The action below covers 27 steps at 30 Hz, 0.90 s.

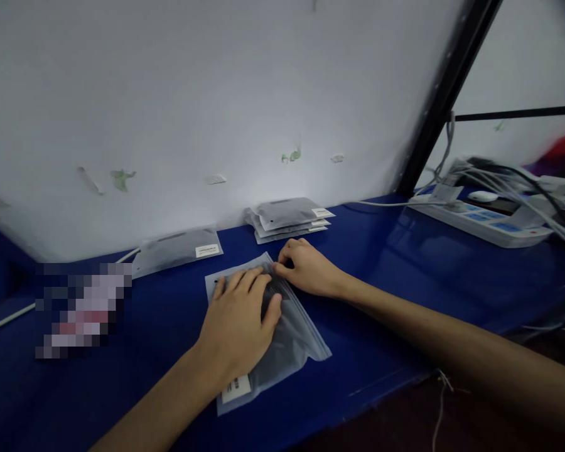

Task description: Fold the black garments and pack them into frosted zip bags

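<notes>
A frosted zip bag point(287, 348) with something dark inside lies flat on the blue table, its zip edge facing right and a white label point(236, 389) at its near left corner. My left hand point(240, 317) rests flat on the bag with its fingers spread, covering part of the contents. At the far end of the zip edge, my right hand point(306, 267) has thumb and forefinger pinched together on the bag's edge. Its other fingers are curled.
Behind stand a stack of similar bags point(287, 216) and one single bag point(179, 249) against the white wall. A power strip point(484, 220) with tangled cables lies at the right. A blurred-out item point(87, 307) is at left. The blue table point(381, 326) has its front edge close by.
</notes>
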Available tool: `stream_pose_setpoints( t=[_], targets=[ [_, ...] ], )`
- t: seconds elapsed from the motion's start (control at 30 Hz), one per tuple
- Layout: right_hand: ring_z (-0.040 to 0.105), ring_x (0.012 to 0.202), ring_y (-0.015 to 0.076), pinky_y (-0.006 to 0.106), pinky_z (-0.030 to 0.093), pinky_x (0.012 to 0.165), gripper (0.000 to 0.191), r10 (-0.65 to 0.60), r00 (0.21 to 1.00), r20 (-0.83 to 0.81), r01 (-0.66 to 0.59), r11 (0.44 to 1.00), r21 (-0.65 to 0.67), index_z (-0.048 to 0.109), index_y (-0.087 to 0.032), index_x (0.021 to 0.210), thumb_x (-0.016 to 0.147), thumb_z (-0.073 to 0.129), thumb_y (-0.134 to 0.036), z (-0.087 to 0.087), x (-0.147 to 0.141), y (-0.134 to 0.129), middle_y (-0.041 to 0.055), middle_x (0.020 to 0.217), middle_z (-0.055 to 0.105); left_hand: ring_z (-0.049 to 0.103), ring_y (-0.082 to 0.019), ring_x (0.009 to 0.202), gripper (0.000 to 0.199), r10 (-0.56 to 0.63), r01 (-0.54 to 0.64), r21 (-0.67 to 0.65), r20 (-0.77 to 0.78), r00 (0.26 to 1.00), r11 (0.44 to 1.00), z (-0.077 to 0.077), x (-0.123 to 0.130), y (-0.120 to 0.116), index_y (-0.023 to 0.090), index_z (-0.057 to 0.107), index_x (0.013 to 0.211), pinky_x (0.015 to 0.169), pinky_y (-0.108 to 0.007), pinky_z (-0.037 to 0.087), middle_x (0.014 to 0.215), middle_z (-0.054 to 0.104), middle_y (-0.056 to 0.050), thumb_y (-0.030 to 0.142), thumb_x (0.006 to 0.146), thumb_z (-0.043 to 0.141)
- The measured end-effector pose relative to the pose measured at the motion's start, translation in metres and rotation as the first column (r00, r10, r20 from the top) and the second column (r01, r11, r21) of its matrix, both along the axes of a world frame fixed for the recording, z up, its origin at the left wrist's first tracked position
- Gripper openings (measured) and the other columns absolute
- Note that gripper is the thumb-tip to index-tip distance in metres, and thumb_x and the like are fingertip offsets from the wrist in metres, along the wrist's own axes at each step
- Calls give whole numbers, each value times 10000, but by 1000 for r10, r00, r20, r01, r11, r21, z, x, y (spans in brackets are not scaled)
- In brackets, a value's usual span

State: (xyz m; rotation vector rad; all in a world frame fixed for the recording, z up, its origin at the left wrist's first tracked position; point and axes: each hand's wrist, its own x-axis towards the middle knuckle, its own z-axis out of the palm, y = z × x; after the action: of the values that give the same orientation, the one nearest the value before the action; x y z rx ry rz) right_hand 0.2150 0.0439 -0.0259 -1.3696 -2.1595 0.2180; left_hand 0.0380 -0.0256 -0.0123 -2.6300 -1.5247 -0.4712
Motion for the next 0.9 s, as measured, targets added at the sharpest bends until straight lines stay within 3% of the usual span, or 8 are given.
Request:
stream_pose_setpoints(
  t=[0.23,0.43,0.53,0.6,0.73,0.8,0.9],
  targets=[
    [557,915,206,375,426,881,166,182,983,2,-181,981,-70,616,-191,660,806,616,-271,12,0,-20,61,874,629,510,-276,1244,371,146,-141,71,-66,987,987,1,-10,16,220,629,1181,1020,-502,441,1335,607,-56,276,974,326],
    [560,921,172,316,472,828,168,405,910,-84,-413,900,-137,623,-180,624,775,657,-246,22,2,-33,65,1015,560,514,-293,1220,391,219,-217,45,-50,974,975,4,-33,30,182,631,1175,1007,-505,440,1316,608,-79,273,969,311],
    [571,919,161,317,477,851,156,461,882,-94,-470,873,-130,665,-186,674,805,658,-271,22,4,-30,60,1049,556,510,-283,1223,388,198,-197,14,-40,979,980,6,-42,34,196,624,1179,1017,-495,432,1285,620,-63,295,972,311],
    [580,933,175,335,474,882,188,407,912,-61,-411,906,-100,689,-189,745,851,633,-334,19,10,-22,69,1027,580,500,-279,1242,395,165,-166,-15,-32,986,986,7,-48,37,212,614,1200,1039,-492,416,1300,606,-56,344,981,313],
    [589,1017,250,408,461,947,338,110,988,106,-109,994,-19,683,-167,1052,892,574,-443,9,29,0,134,1094,595,426,-290,1339,469,132,-131,-89,3,991,987,10,-59,42,282,532,1324,1069,-493,397,1471,447,-33,509,979,309],
    [573,1092,308,453,450,971,509,-3,985,173,5,1000,-11,627,-156,1202,870,567,-536,5,39,8,173,1182,574,392,-302,1370,541,150,-147,-109,19,989,983,12,-63,44,285,469,1386,1077,-497,391,1524,377,-33,579,959,317],
    [550,1151,372,508,449,972,709,-66,970,233,82,995,-56,566,-148,1307,835,511,-674,2,49,13,206,1239,557,372,-318,1384,646,198,-195,-127,19,980,973,15,-67,45,263,407,1440,1093,-504,368,1548,348,-50,647,926,333]
  ],
)
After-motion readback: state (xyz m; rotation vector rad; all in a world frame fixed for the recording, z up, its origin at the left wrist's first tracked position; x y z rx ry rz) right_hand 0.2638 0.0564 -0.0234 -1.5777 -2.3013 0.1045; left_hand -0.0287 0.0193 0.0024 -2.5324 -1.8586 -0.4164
